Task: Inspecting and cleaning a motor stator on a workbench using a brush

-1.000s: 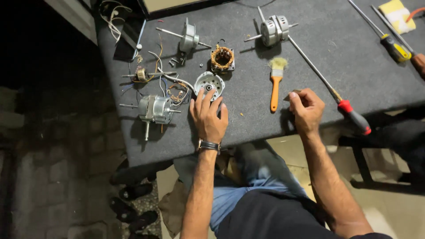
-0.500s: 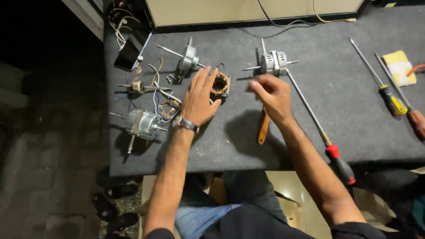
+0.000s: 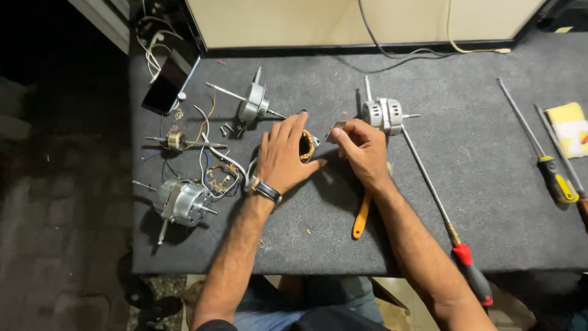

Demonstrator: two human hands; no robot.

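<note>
Head view, looking down on a dark grey worktop (image 3: pixel 429 202). Left hand (image 3: pixel 283 160) laid palm-down, fingers curled around a small motor stator with copper windings (image 3: pixel 306 146), at the centre of the worktop; grip partly closed about the part's left side and steadying it rather than lifting it. Wristwatch (image 3: pixel 264 190) on that wrist. Right hand (image 3: pixel 361 150) just right of the stator, thumb and forefinger pinched shut on a small pale flat piece (image 3: pixel 337 130), held close above the stator's upper right edge; what kind of piece cannot be told.

Handling, as a judgement: stator probably dense and stiff in its laminated core, yet delicate at the fine copper wire and its leads; best gripped by the outer metal ring, never by the coils. Pinched piece apparently light and thin, easily dropped.

Surroundings: grey motor with long shaft (image 3: pixel 383 113) just beyond the right hand; orange-handled brush (image 3: pixel 361 219) partly hidden beneath the right forearm; long screwdriver with red handle (image 3: pixel 470 270) running diagonally to the right. Further left, a second motor (image 3: pixel 252 103), an assembled motor with trailing wires (image 3: pixel 181 201), and a phone (image 3: pixel 165 89) at the far corner. Yellow-handled screwdriver (image 3: pixel 554 179) and yellow cloth (image 3: pixel 569 127) well apart on the right.
</note>
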